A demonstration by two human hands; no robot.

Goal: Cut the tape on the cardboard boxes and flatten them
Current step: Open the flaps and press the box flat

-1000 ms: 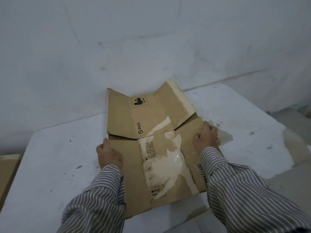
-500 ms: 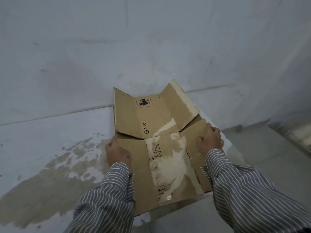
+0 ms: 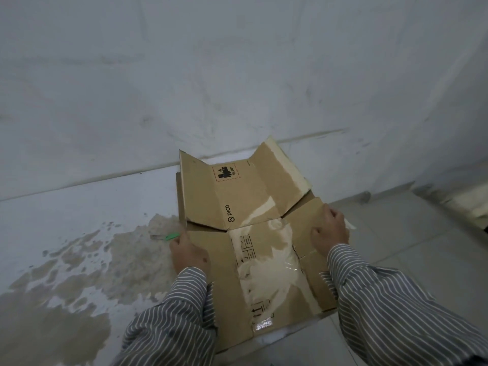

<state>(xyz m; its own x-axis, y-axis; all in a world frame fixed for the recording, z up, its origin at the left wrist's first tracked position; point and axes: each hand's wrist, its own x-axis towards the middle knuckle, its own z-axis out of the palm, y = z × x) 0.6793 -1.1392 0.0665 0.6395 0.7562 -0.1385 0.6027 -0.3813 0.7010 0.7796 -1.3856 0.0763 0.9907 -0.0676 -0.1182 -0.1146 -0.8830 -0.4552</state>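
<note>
Between the two hands, a flattened cardboard box (image 3: pixel 253 249) is held out flat, with the near panel toward the person and the far panels tilted up toward the white wall (image 3: pixel 237 75).

Left hand (image 3: pixel 188 253) — fingers curled over the box's left edge, gripping it near the fold between the near and far panels. A small green-handled tool (image 3: pixel 169 236) pokes out just past this hand's fingertips; whether the hand is holding it I cannot tell.

Right hand (image 3: pixel 330 228) — fingers curled on the right flap, gripping its outer edge. Both striped sleeves (image 3: pixel 396 313) run back toward the camera on either side of the near panel.

Box details: pale torn patches with glossy tape (image 3: pixel 272 270) run down the centre of the near panel; a printed "PICO" mark and a red-bordered label (image 3: pixel 226 173) sit on the raised far panel. The far right flap carries a pale torn strip along its edge.

Below the box: white floor (image 3: pixel 79 207) with a worn, brownish patch on the left, grey tiles on the right.
</note>
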